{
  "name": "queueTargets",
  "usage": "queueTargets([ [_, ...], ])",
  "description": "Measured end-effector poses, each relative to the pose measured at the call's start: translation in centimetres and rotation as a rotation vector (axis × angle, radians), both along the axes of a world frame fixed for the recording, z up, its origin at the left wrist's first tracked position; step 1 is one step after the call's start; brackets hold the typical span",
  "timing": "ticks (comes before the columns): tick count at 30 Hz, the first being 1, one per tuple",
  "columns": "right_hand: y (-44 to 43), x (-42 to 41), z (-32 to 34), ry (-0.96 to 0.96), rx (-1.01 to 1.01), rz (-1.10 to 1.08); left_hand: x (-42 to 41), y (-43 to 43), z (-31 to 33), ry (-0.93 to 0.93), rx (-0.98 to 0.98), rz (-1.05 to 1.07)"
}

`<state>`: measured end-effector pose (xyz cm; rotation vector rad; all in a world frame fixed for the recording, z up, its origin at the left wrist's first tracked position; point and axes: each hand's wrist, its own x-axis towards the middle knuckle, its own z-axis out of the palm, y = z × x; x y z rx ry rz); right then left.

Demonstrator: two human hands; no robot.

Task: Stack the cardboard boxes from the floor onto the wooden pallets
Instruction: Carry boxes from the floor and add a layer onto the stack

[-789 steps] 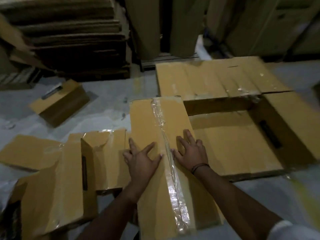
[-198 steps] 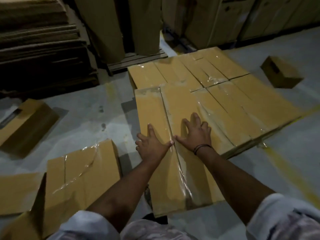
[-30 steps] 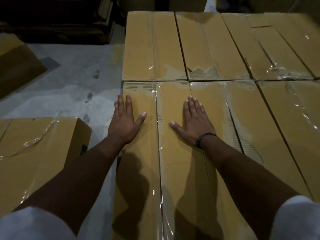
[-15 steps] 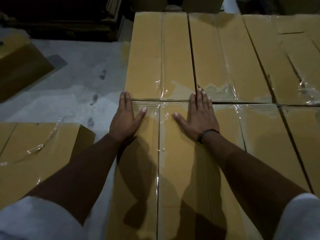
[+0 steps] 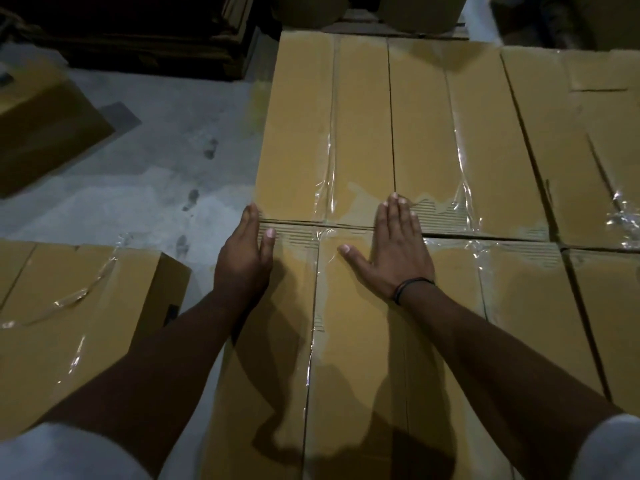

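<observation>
While both press flat on near cardboard box (image 5: 349,348), left grip (image 5: 242,261) wide at its left edge; right grip (image 5: 396,254) wide, fingertips over seam onto far box (image 5: 304,133); loose box (image 5: 69,323) on floor (image 5: 156,174)

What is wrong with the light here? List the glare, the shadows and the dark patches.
Head view: dim overall; the dark layered stack at top left is almost black. Head view: white glare streaks on the clear packing tape of the far brown cardboard box. Head view: both forearms throw hard shadows on the near brown cardboard box, below the left hand and right hand.
</observation>
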<state>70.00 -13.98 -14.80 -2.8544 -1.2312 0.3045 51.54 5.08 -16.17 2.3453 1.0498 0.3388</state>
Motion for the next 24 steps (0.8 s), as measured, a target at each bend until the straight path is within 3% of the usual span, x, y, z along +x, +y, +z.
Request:
queueTargets([
  [12, 1.3, -0.3, -0.3, 0.011, 0.016, 0.002, -0.1, 0.2, -0.7, 0.033, 0.013, -0.008],
  [16, 1.1, -3.4, -0.2, -0.030, 0.035, 0.120, -0.1, 0.5, -0.9, 0.041, 0.029, -0.007],
  [20, 4.9, -4.0, 0.0, -0.013, 0.038, 0.215, -0.2, 0.3, -1.2, 0.031, 0.073, -0.026],
  [24, 7.8, -6.6, -0.9, -0.050, 0.001, 0.139, -0.5, 0.9, -1.3, 0.023, 0.098, -0.032],
])
